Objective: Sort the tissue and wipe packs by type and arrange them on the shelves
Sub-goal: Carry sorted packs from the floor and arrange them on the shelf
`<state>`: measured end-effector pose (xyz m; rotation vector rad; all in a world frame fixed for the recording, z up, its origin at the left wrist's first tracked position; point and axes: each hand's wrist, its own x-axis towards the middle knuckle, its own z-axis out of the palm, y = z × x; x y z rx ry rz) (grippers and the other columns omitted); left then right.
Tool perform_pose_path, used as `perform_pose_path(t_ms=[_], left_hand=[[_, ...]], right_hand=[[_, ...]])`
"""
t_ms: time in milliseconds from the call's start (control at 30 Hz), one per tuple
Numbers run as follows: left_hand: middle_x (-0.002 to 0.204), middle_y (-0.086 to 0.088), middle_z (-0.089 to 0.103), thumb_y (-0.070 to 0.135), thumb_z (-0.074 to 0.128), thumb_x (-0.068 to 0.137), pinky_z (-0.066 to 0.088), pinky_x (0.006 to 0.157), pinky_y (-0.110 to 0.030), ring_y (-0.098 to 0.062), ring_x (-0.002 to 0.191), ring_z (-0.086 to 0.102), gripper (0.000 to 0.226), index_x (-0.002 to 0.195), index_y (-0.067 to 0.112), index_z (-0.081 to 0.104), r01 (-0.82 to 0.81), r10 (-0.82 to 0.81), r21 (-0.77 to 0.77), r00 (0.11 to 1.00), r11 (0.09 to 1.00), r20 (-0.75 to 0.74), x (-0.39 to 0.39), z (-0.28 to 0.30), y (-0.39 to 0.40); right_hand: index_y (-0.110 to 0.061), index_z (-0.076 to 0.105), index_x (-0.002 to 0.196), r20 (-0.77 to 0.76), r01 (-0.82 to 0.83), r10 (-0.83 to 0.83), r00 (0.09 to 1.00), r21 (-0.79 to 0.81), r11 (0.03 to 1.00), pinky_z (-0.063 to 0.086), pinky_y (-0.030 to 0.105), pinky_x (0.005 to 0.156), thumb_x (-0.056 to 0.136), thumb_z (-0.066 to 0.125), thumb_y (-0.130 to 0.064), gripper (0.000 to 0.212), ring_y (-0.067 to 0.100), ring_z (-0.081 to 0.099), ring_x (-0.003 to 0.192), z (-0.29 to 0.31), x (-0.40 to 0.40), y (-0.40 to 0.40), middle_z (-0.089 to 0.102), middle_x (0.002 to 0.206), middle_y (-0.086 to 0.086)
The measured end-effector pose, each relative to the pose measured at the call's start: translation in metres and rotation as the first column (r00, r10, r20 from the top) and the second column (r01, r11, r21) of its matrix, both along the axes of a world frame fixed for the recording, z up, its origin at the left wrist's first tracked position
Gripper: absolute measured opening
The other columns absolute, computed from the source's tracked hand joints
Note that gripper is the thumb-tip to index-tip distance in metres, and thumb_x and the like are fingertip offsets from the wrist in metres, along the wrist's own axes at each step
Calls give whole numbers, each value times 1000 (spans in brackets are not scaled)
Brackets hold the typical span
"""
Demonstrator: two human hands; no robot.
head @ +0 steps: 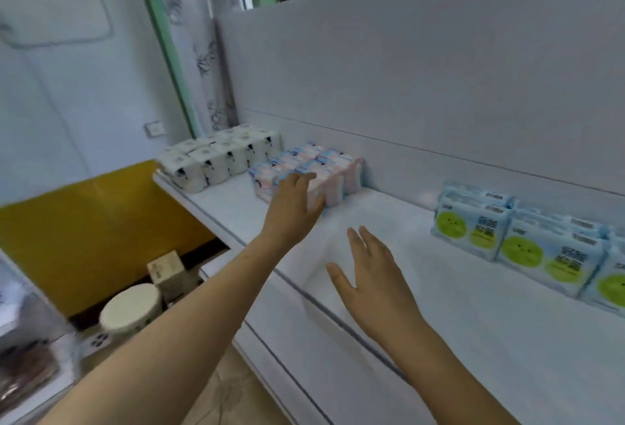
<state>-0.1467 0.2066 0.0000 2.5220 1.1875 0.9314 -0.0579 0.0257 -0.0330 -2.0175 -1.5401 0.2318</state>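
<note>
Three groups of packs sit on the long white shelf [389,221]. At the far left end of the shelf is a block of white tissue packs with black marks [220,159]. Just to the right of them, touching or nearly touching, is a block of pink and light blue tissue packs [333,165]. Well apart from those, at the right end of the shelf, stand light blue wipe packs with round green labels [527,238], lined up in a row against the white back wall [439,69].

The person's left hand [292,208] reaches over the shelf and rests on the front of the pink and blue block. Its fingers are fairly straight and press on the top front edge of the packs. It does not wrap around them.

The right hand [375,275] is over the bare middle of the shelf, between the pink and blue block and the green label packs. Its fingers are straight and spread, and it holds nothing.

Below the left end of the shelf, near the floor, is a round cream lid [130,306] on a tub, with a small brown cardboard box [167,267] just behind it. A yellow panel [84,231] stands behind both.
</note>
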Motion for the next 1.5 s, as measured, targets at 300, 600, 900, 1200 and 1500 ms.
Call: perform_pose_path(t_ms=[300,600,900,1200,1500], left_hand=[[146,-6,45,40,48,103,36,109,-37,-23,136,40,47,145,18,46,-229,237,-70,964,971,123,-200,-26,3],[148,-7,45,42,42,105,38,108,-40,-25,134,42,48,146,18,44,-488,520,-275,853,829,54,-456,-97,1],[146,-7,47,44,44,103,40,109,-41,-26,136,43,50,144,16,46,-624,680,-455,731,635,-53,-641,-195,6],[147,-11,45,43,43,105,40,108,-42,-30,135,43,51,147,15,43,-723,836,-618,517,309,-185,-767,-298,-14],[145,-15,47,38,44,105,39,104,-37,-31,131,46,51,147,10,44,-742,898,-669,310,25,-310,-894,-364,-60]], right_hand=[[-19,14,159,-78,-253,258,963,68,965,10,29,122,102,36,-53,70,13,8,152,-11,-160,25,10,167,-1],[-28,20,158,-98,-481,478,873,-4,877,16,33,123,101,32,-60,67,11,14,151,-47,-383,69,18,165,-8],[-22,27,157,-130,-669,657,743,-134,731,18,33,122,101,35,-56,65,9,18,150,-117,-519,126,25,163,-5],[-17,31,155,-241,-836,809,536,-289,467,19,32,121,101,34,-56,67,15,24,149,-201,-641,215,30,161,1],[-13,36,152,-283,-879,884,373,-414,238,26,33,115,102,35,-53,63,23,33,144,-266,-780,229,39,155,6]])
